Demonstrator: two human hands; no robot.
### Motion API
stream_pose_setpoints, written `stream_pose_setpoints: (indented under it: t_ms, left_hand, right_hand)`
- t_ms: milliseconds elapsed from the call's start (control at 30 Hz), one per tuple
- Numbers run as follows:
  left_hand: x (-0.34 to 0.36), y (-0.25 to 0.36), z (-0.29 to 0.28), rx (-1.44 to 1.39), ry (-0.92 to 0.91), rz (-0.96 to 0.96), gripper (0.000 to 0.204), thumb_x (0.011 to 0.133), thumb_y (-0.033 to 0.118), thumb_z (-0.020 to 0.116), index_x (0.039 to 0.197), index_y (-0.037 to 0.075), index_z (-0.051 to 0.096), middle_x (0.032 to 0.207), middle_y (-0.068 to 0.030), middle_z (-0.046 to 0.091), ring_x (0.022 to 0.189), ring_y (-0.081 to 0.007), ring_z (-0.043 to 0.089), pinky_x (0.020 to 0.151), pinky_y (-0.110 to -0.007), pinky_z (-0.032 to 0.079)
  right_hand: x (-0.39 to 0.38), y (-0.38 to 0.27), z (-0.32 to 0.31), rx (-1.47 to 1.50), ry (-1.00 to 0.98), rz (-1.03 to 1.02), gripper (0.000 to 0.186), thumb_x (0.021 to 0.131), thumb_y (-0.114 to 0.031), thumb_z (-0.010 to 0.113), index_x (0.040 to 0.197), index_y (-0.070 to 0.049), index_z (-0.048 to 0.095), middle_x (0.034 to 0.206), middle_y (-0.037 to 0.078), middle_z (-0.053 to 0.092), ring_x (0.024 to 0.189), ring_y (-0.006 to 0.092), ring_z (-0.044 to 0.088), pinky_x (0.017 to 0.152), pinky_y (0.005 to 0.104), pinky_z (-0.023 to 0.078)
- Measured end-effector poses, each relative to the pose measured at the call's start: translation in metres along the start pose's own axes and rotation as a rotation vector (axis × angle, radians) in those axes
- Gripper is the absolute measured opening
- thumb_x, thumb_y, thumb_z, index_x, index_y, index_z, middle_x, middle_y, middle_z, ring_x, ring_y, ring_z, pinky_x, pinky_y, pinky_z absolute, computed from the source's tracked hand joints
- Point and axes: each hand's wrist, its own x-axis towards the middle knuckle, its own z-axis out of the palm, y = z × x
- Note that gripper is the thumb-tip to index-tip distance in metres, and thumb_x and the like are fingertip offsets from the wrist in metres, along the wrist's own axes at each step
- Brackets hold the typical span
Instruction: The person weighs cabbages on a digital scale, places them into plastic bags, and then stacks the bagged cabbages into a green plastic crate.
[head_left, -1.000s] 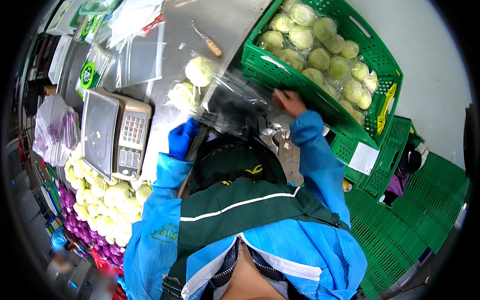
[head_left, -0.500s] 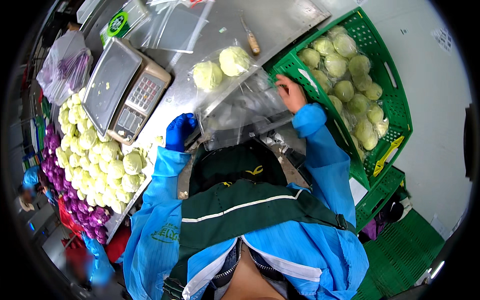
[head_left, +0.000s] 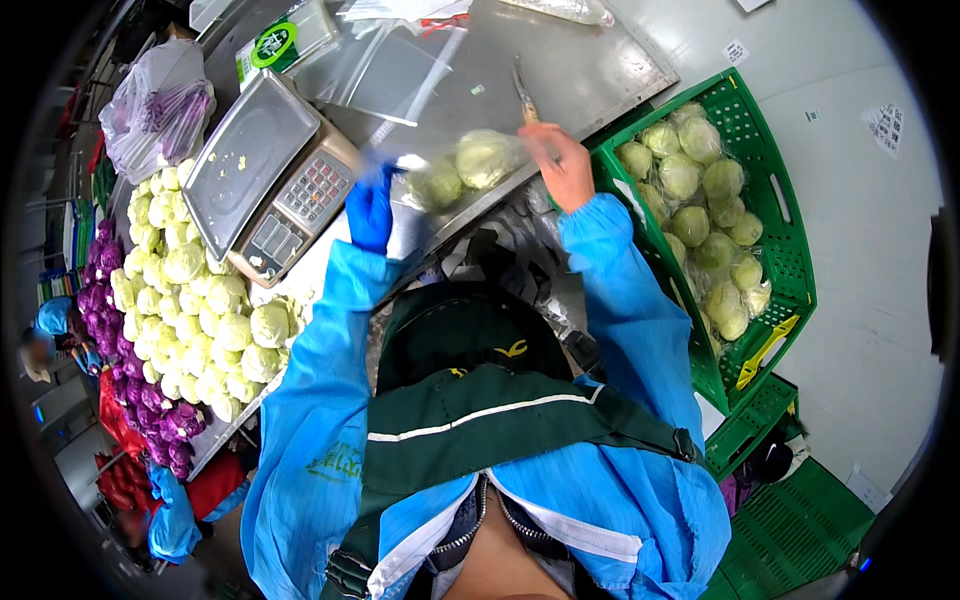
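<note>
Two pale green cabbages (head_left: 486,160) sit side by side in a clear plastic bag (head_left: 412,188) at the metal table's near edge. My left hand (head_left: 370,212), in a blue glove, is closed at the bag's left side. My bare right hand (head_left: 564,170) is at its right side, with thumb and fingers brought together on the film. Motion smears the bag and the left fingertips. A knife with a wooden handle (head_left: 528,112) lies just beyond my right fingers.
Left of my hands stands a weighing scale (head_left: 285,190), beside a heap of loose cabbages (head_left: 190,310) and purple cabbages (head_left: 125,350). At right, a green crate (head_left: 780,240) holds several wrapped cabbages. Flat clear bags (head_left: 385,75) lie at the table's far side.
Both hands have moved up and away from me, the right one off the crate's edge to the bag. The bag's loose end no longer hangs toward me over the table edge.
</note>
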Motion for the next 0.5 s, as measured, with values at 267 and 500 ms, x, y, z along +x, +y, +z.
stream_pose_setpoints:
  t_ms: [267, 500]
  left_hand:
    - [0.065, -0.032, -0.029, -0.368, 0.03, -0.218, 0.035, 0.101, 0.028, 0.046, 0.107, -0.003, 0.062, 0.095, -0.0094, 0.066, 0.081, -0.0204, 0.063, 0.075, -0.032, 0.051]
    - [-0.037, -0.105, -0.028, -0.475, 0.198, -0.48, 0.027, 0.099, 0.024, 0.05, 0.095, 0.001, 0.064, 0.078, -0.0079, 0.065, 0.067, -0.0187, 0.06, 0.063, -0.03, 0.049]
  right_hand:
    - [0.029, 0.019, 0.045, 0.292, 0.033, 0.463, 0.025, 0.094, -0.021, 0.057, 0.086, 0.003, 0.061, 0.073, 0.004, 0.06, 0.061, 0.0132, 0.059, 0.055, 0.0274, 0.049]
    - [0.006, 0.027, 0.074, -0.012, 0.005, 0.22, 0.025, 0.083, -0.022, 0.072, 0.085, 0.001, 0.062, 0.068, 0.006, 0.061, 0.063, 0.0131, 0.059, 0.057, 0.0298, 0.047]
